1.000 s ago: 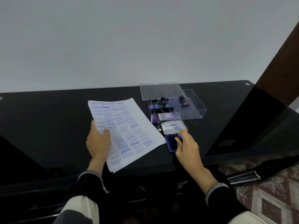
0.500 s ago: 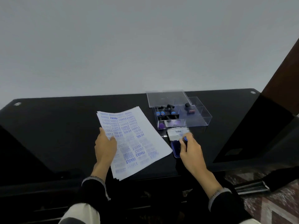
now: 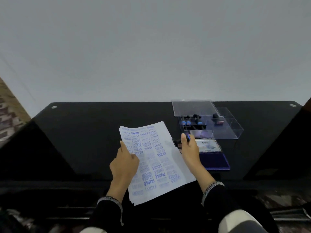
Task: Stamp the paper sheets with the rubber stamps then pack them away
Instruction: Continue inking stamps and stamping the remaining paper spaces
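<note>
Plain pale grey wall (image 3: pixel 151 47) fills the whole upper half, no marks, flat even light. Below it a glossy black surface (image 3: pixel 84 140), back edge against the wall, rounded back corners. Round metal fitting (image 3: pixel 54 107) near the surface's back-left corner, a second fitting (image 3: pixel 292 105) near the back-right. Patterned brown-and-white floor (image 3: pixel 8 115) visible left of the surface; more patterned floor (image 3: pixel 282 199) at lower right, dark and blurred.

Dim, even light; soft overall blur, wide-angle bending at edges, faint sheen on black table (image 3: pixel 84 140).
</note>
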A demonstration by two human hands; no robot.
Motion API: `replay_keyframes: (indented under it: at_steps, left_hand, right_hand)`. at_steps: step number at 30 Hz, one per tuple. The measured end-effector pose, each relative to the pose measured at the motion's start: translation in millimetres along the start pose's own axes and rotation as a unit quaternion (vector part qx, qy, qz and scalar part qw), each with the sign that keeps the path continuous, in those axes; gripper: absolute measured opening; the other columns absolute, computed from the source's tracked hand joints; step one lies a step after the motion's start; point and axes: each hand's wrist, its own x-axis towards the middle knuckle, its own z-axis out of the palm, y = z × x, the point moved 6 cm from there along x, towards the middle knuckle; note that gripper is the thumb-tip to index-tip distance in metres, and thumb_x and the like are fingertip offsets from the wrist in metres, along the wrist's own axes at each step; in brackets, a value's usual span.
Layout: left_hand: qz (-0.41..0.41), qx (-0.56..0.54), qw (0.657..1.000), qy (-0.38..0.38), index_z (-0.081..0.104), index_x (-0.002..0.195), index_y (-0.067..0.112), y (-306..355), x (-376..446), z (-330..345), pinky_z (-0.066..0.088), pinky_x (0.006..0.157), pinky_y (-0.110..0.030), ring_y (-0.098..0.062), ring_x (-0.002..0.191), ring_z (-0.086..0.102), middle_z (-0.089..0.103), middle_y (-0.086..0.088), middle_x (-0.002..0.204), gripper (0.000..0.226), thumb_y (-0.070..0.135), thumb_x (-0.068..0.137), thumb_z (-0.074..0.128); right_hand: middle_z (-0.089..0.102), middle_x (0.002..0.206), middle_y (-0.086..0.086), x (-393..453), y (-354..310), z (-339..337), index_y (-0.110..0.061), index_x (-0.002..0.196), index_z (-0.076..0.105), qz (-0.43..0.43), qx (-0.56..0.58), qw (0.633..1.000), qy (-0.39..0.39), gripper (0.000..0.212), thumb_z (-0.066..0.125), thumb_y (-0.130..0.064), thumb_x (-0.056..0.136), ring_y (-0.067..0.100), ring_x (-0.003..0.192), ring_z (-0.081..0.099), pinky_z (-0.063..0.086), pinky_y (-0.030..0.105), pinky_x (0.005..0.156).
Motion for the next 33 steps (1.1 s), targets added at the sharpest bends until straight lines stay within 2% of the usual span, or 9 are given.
replay_keyframes:
  at_steps: [4,7,10,12,15,20,25,31,33]
  left_hand:
    - [0.013,0.011,1.0,0.002,0.01,0.153,0.009,4,-2,2,0.042,0.065,-0.031,-0.015,0.079,0.055,0.052,-0.001,0.122,0.069,0.026,0.094,0.041]
    - [0.006,0.046,0.999,-0.005,0.017,0.151,0.007,4,-1,4,0.047,0.08,-0.036,-0.019,0.092,0.057,0.053,-0.004,0.122,0.069,0.031,0.092,0.042]
    - [-0.032,0.115,0.993,-0.009,0.022,0.148,0.005,2,6,-1,0.04,0.096,-0.041,-0.027,0.119,0.046,0.042,-0.011,0.137,0.073,0.043,0.09,0.045]
    - [-0.034,0.116,0.993,0.005,0.023,0.147,0.006,9,14,-7,0.037,0.099,-0.042,-0.03,0.124,0.04,0.036,-0.013,0.14,0.073,0.046,0.091,0.047]
    - [0.061,0.064,0.995,0.052,0.038,0.141,0.011,35,29,-9,0.038,0.098,-0.038,-0.026,0.122,0.042,0.04,-0.008,0.14,0.054,0.038,0.095,0.048]
    - [0.18,-0.035,0.983,0.019,0.049,0.137,0.014,70,51,20,0.033,0.108,-0.031,-0.015,0.131,0.039,0.047,0.001,0.141,0.04,0.023,0.097,0.049]
    - [0.181,-0.036,0.982,-0.026,0.042,0.142,0.018,63,72,49,0.021,0.117,-0.032,-0.013,0.139,0.029,0.039,0.004,0.148,0.047,0.032,0.098,0.046]
    - [0.194,-0.021,0.981,0.01,0.045,0.136,0.023,58,78,53,0.023,0.112,-0.031,-0.011,0.13,0.035,0.044,0.009,0.14,0.045,0.041,0.094,0.044]
    - [0.192,-0.025,0.981,0.014,0.045,0.136,0.023,57,78,54,0.024,0.112,-0.031,-0.011,0.13,0.035,0.045,0.009,0.14,0.045,0.041,0.094,0.044]
  right_hand:
    - [0.059,0.083,0.008,-2,6,-7,-0.014,0.098,0.047,-0.002,-0.01,1.0,0.018,0.027,0.04,-0.04,0.098,0.03,0.081,0.06,0.051,0.043,0.074]
    - [0.059,0.083,0.008,-2,7,-12,-0.012,0.096,0.048,-0.007,-0.002,1.0,0.019,0.028,0.042,-0.039,0.098,0.032,0.084,0.06,0.052,0.047,0.079]
    - [0.055,0.077,0.003,2,-5,-16,-0.011,0.093,0.052,-0.051,0.002,0.999,0.014,0.028,0.048,-0.038,0.096,0.018,0.073,0.052,0.046,0.033,0.067]
    - [0.056,0.075,0.0,12,-18,-18,-0.013,0.09,0.055,-0.085,0.009,0.996,0.023,0.022,0.053,-0.035,0.095,0.012,0.069,0.05,0.041,0.023,0.063]
    - [0.06,0.079,-0.002,33,-39,-12,-0.015,0.094,0.059,-0.119,0.012,0.992,0.03,0.012,0.059,-0.027,0.092,0.008,0.071,0.055,0.043,0.013,0.063]
    - [0.06,0.097,0.009,75,-49,18,-0.022,0.105,0.055,-0.129,0.02,0.991,0.0,0.016,0.059,-0.015,0.092,0.018,0.073,0.066,0.057,0.023,0.069]
    - [0.058,0.103,0.012,108,-41,51,-0.007,0.116,0.052,-0.105,-0.059,0.991,-0.054,0.02,0.047,-0.014,0.098,0.024,0.086,0.066,0.055,0.027,0.08]
    - [0.061,0.089,0.01,129,-32,74,-0.013,0.1,0.05,-0.133,-0.204,0.961,-0.131,0.007,0.051,-0.02,0.097,0.026,0.081,0.063,0.053,0.034,0.073]
    - [0.06,0.091,0.007,131,-30,77,-0.016,0.099,0.048,-0.151,-0.239,0.949,-0.14,0.005,0.048,-0.02,0.098,0.02,0.08,0.061,0.052,0.036,0.074]
